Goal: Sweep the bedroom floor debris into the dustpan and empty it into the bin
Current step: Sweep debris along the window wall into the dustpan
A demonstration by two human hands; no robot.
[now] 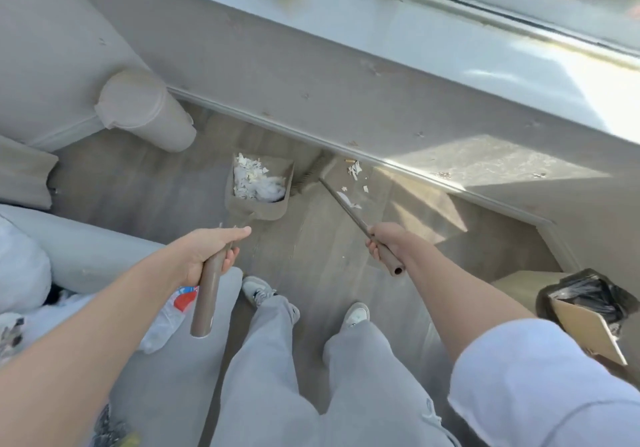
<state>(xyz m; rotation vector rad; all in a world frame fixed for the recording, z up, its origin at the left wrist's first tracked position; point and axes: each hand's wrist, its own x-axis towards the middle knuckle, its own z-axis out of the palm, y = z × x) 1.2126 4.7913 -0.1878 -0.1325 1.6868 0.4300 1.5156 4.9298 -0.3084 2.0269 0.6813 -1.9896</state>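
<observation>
Grey wood-look floor [311, 256], sunlit under the window ledge [381, 27]. Left hand [214, 249] wraps dustpan handle; dustpan [258, 188] on floor, holding white scraps. Right hand [389, 244] grips broom [341, 200] handle. Loose debris [355, 171] by skirting. Bin [588, 299] at right, black-lined.

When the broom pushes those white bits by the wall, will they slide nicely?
The white paper scraps look thin and light, so they'll probably scatter or flutter. The brown dustpan's white fluff seems airy and might blow out.
</observation>
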